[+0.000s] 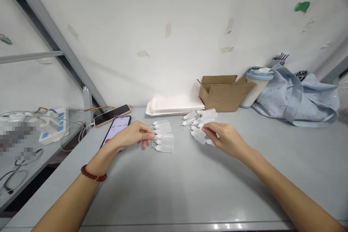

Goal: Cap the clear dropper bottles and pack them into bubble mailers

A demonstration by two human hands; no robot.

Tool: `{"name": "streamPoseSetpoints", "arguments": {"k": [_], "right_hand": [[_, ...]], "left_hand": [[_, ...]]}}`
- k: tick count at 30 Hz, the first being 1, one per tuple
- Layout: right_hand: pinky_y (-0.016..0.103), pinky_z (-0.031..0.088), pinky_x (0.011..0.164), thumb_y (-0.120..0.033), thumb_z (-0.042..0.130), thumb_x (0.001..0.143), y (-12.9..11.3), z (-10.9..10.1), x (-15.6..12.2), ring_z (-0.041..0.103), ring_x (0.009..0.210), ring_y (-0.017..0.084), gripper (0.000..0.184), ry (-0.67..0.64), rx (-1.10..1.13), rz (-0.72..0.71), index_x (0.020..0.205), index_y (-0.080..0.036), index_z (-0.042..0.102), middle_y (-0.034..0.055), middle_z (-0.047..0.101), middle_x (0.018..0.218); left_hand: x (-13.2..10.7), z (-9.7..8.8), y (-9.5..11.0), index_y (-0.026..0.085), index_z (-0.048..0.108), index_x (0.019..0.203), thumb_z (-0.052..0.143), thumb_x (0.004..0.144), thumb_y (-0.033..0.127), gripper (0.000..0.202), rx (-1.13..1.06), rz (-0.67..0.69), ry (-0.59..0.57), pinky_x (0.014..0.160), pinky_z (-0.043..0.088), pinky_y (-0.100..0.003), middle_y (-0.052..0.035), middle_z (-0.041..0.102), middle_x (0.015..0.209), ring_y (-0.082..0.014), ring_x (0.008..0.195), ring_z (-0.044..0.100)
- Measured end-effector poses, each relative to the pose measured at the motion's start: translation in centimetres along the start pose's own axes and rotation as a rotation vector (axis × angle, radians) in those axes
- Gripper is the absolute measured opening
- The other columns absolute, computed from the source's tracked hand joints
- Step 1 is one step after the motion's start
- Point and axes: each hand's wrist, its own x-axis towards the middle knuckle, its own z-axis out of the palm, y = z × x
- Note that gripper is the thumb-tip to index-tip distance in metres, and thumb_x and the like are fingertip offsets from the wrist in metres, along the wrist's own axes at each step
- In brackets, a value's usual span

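Small translucent white plastic squeeze bottles with narrow tips and thin loops lie in two groups on the grey table. A row of several bottles [164, 148] lies side by side, tips to the left. My left hand [137, 135] is closed in a pinch at the tip of one bottle in that row [166, 137]. To the right is a loose pile of bottles [208, 114], pointing various ways. My right hand [223, 136] pinches at the pile's near right side, fingertips closed on a bottle there [200, 130]; the fingers partly hide it.
A phone with a running timer [118, 127] lies beside my left forearm, another phone [112, 114] behind it. Along the wall stand white flat packs [176, 104], an open cardboard box [224, 98], a lidded cup [255, 87] and a blue cloth bag [296, 94]. A power strip [56, 125] sits left.
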Motion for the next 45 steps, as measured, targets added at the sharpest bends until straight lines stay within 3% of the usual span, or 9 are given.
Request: {"name": "streamPoseSetpoints", "arguments": {"k": [8, 13, 19, 24, 32, 36, 39, 42, 45], "right_hand": [[0.025, 0.03, 0.049, -0.028, 0.037, 0.093, 0.0, -0.1, 0.1, 0.051, 0.052, 0.014, 0.026, -0.089, -0.036, -0.017, 0.077, -0.019, 0.055, 0.0023, 0.061, 0.063], [0.024, 0.029, 0.049, -0.026, 0.045, 0.09, -0.1, -0.4, 0.2, 0.052, 0.052, 0.015, 0.02, -0.224, -0.073, 0.085, 0.076, -0.019, 0.056, 0.0025, 0.063, 0.065], [0.025, 0.028, 0.049, -0.032, 0.052, 0.088, -0.2, 0.4, 0.0, 0.055, 0.053, 0.016, 0.017, -0.324, -0.136, 0.109, 0.082, -0.018, 0.06, 0.0022, 0.065, 0.064], [0.026, 0.026, 0.048, -0.036, 0.053, 0.088, -0.2, 1.0, -0.2, 0.057, 0.055, 0.018, 0.02, -0.335, -0.218, 0.102, 0.086, -0.018, 0.06, 0.0029, 0.066, 0.065], [0.027, 0.025, 0.047, -0.046, 0.05, 0.088, -1.2, 1.8, -0.2, 0.059, 0.059, 0.02, 0.03, -0.325, -0.345, 0.099, 0.085, -0.017, 0.058, 0.006, 0.065, 0.078], [0.028, 0.029, 0.048, -0.035, 0.048, 0.089, -2.1, 2.1, -0.2, 0.059, 0.061, 0.021, 0.022, -0.346, -0.427, 0.075, 0.089, -0.015, 0.058, 0.0097, 0.062, 0.086], [0.028, 0.034, 0.05, -0.028, 0.047, 0.088, -2.4, 2.0, -0.3, 0.058, 0.064, 0.02, 0.017, -0.309, -0.38, 0.099, 0.086, -0.015, 0.057, 0.01, 0.059, 0.087], [0.028, 0.04, 0.055, -0.031, 0.046, 0.089, -2.3, 1.5, -0.4, 0.056, 0.066, 0.017, 0.018, -0.167, -0.2, 0.101, 0.086, -0.016, 0.055, 0.0079, 0.057, 0.087], [0.028, 0.043, 0.06, -0.031, 0.048, 0.088, -2.0, 1.0, -0.5, 0.055, 0.071, 0.017, 0.014, -0.005, -0.006, 0.022, 0.088, -0.018, 0.054, 0.0066, 0.056, 0.086]], "left_hand": [[-0.1, -0.2, 0.0, 0.016, 0.066, 0.064, 0.058, 0.074, 0.044, 0.03, 0.211, -0.07, -0.001, 0.053, 0.035, -0.023, -0.0009, 0.061, 0.053, -0.0154, 0.055, 0.055], [-1.5, -0.1, 1.5, 0.016, 0.055, 0.052, 0.053, 0.077, 0.047, 0.04, 0.486, -0.083, 0.16, 0.046, 0.027, -0.023, 0.0001, 0.056, 0.049, -0.0122, 0.047, 0.044], [-2.0, 3.3, 2.6, 0.018, 0.051, 0.057, 0.057, 0.075, 0.038, 0.027, 0.512, 0.096, 0.015, 0.047, 0.026, -0.022, 0.0035, 0.051, 0.051, -0.0124, 0.05, 0.045], [-0.8, 5.6, 1.8, 0.019, 0.045, 0.057, 0.053, 0.078, 0.036, 0.028, 0.624, 0.117, 0.117, 0.049, 0.025, -0.024, 0.0012, 0.054, 0.055, -0.0142, 0.052, 0.046], [-0.9, 5.5, 1.7, 0.019, 0.044, 0.055, 0.053, 0.077, 0.037, 0.03, 0.596, 0.125, 0.133, 0.05, 0.026, -0.025, 0.0012, 0.054, 0.054, -0.014, 0.051, 0.045], [-1.1, 5.3, 2.0, 0.019, 0.042, 0.054, 0.053, 0.078, 0.04, 0.034, 0.566, 0.132, 0.17, 0.049, 0.025, -0.025, 0.0019, 0.052, 0.052, -0.0134, 0.05, 0.044], [-1.1, 5.5, 2.3, 0.018, 0.041, 0.053, 0.05, 0.08, 0.043, 0.038, 0.514, 0.149, 0.19, 0.049, 0.025, -0.025, 0.0022, 0.051, 0.051, -0.0131, 0.049, 0.044], [-1.2, 5.8, 2.7, 0.018, 0.049, 0.059, 0.047, 0.083, 0.043, 0.035, 0.401, 0.157, 0.204, 0.049, 0.029, -0.025, 0.0016, 0.053, 0.054, -0.0137, 0.051, 0.047], [-1.3, 5.9, 2.9, 0.018, 0.058, 0.089, 0.045, 0.085, 0.043, 0.028, 0.259, 0.189, 0.245, 0.054, 0.037, -0.025, 0.0007, 0.06, 0.064, -0.015, 0.055, 0.052]]}}
